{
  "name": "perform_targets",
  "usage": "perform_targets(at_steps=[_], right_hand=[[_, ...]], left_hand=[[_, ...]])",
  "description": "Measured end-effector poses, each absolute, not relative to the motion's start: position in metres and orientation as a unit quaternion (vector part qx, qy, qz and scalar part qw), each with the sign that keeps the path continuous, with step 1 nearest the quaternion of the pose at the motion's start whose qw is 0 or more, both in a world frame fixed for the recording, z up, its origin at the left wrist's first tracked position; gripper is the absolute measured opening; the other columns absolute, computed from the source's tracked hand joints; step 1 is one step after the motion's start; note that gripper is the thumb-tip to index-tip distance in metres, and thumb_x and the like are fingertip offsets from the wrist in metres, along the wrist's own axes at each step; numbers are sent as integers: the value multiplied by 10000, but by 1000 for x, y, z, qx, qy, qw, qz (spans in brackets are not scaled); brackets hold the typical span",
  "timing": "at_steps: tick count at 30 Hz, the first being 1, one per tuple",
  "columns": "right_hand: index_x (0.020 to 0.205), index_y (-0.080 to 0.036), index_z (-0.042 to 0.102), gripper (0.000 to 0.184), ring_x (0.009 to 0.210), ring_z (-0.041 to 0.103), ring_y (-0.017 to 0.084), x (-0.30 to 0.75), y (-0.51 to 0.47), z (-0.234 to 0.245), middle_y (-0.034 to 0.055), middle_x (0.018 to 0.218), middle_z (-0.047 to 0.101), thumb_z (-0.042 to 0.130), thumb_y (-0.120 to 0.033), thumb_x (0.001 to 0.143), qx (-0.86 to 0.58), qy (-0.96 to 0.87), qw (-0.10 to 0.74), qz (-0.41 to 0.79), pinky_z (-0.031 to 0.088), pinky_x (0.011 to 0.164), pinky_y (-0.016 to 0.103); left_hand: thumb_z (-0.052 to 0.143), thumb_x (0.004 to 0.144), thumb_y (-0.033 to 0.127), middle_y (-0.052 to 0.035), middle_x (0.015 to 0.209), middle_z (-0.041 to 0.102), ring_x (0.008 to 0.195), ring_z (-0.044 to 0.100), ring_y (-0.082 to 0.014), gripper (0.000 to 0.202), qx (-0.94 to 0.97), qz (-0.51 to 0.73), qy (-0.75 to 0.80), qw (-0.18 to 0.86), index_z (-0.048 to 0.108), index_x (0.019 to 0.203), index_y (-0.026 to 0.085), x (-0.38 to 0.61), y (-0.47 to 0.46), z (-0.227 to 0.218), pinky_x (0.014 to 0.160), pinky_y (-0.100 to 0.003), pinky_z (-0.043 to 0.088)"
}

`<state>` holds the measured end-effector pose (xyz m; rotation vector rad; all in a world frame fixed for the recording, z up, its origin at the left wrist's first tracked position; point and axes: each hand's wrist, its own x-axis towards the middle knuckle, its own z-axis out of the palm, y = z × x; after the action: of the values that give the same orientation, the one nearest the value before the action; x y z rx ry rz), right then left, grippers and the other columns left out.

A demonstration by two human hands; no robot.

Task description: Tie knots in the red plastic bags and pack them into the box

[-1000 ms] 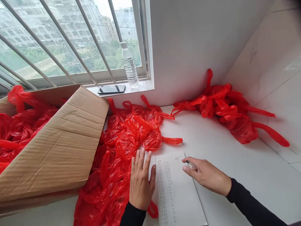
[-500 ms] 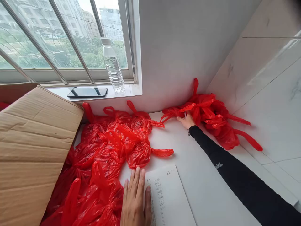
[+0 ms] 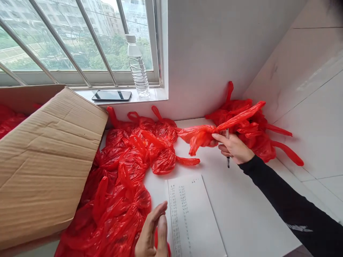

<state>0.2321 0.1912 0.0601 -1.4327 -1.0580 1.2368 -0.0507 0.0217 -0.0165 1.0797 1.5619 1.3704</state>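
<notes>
My right hand (image 3: pixel 234 147) pinches a knotted red plastic bag (image 3: pixel 199 135) at its tie, lifted above the white tabletop. A pen (image 3: pixel 228 160) is tucked between the same fingers, its tip pointing down. My left hand (image 3: pixel 152 233) is raised at the bottom edge, thumb and fingers apart, beside a notebook page (image 3: pixel 193 217) of handwritten figures. A bit of red plastic shows behind its fingers. Tied red bags (image 3: pixel 128 203) are heaped to the left of the notebook. Another heap of red bags (image 3: pixel 254 139) lies in the far right corner.
A cardboard box (image 3: pixel 50 153) with red bags inside stands at the left. On the window sill lie a phone (image 3: pixel 112 95) and an upright clear water bottle (image 3: pixel 138 73). Walls (image 3: pixel 209 53) bound the table at the back and right.
My right hand has lifted one red bag off the right-hand heap and drawn it toward me. My left hand has risen off the notebook and turned sideways. The view has shifted slightly.
</notes>
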Motion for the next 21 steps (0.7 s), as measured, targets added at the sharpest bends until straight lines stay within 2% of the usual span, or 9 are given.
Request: perform_targets(at_steps=[3, 6, 8, 10, 12, 14, 16, 18, 21], right_hand=[[845, -186, 601, 216, 394, 215, 25, 219, 125, 70, -13, 693, 590, 632, -395, 890, -526, -530, 371, 552, 159, 364, 214], [832, -189, 657, 161, 531, 438, 94, 211, 77, 64, -3, 707, 560, 603, -325, 901, -484, -615, 316, 535, 371, 488, 241], [869, -208, 666, 107, 692, 518, 144, 210, 56, 55, 11, 781, 564, 614, -299, 891, -468, -628, 318, 534, 441, 629, 267], [951, -219, 663, 143, 632, 468, 132, 211, 44, 45, -2, 744, 527, 611, -340, 894, -483, -588, 326, 561, 410, 574, 261], [1064, -222, 636, 265, 483, 274, 93, 213, 37, 37, -55, 606, 398, 568, -430, 915, -530, -495, 341, 598, 264, 440, 231], [1154, -223, 598, 388, 463, 93, 81, 213, 34, 32, -103, 530, 229, 494, -528, 939, -562, -406, 342, 635, 115, 414, 221], [1206, -215, 575, 473, 462, 55, 74, 211, 33, 27, -119, 511, 184, 481, -591, 934, -560, -380, 324, 661, 77, 417, 219], [1206, -190, 582, 512, 427, 131, 57, 207, 34, 23, -106, 505, 303, 569, -595, 894, -530, -394, 301, 688, 125, 402, 212], [1141, -161, 620, 486, 522, 471, 89, 202, 37, 16, -18, 693, 577, 725, -507, 816, -468, -412, 311, 717, 392, 502, 217]], left_hand=[[592, 873, 533, -159, 1140, 701, 974, 683, -324, 482, 235, 509, 503, 658, 668, 1184, 172, -37, 29, 7, 773, -437, 589], [573, 868, 573, -206, 1119, 705, 978, 686, -363, 588, 126, 441, 376, 805, 652, 1231, 116, -24, 30, 14, 784, -475, 577], [678, 835, 467, -185, 1089, 726, 1008, 686, -353, 529, 126, 427, 380, 811, 660, 1231, 116, -16, 23, 11, 885, -461, 543], [759, 786, 344, -152, 1089, 737, 1037, 682, -333, 537, 146, 440, 407, 787, 638, 1270, 147, -10, 13, 6, 952, -435, 507], [768, 771, 302, -139, 1149, 722, 1082, 664, -325, 613, 161, 462, 421, 764, 581, 1341, 179, -6, 3, 0, 982, -429, 485], [745, 783, 300, -130, 1237, 684, 1143, 632, -314, 659, 176, 480, 437, 740, 523, 1397, 212, -5, -4, -4, 999, -412, 473], [744, 769, 289, -118, 1294, 653, 1187, 603, -305, 682, 196, 472, 462, 725, 509, 1406, 232, -6, -9, -6, 1006, -386, 466], [751, 743, 268, -106, 1312, 639, 1193, 593, -304, 684, 218, 445, 473, 729, 523, 1387, 245, -8, -12, -7, 990, -367, 473], [747, 743, 273, -97, 1293, 644, 1161, 604, -306, 632, 252, 424, 452, 744, 541, 1340, 246, -10, -14, -5, 951, -370, 487]])
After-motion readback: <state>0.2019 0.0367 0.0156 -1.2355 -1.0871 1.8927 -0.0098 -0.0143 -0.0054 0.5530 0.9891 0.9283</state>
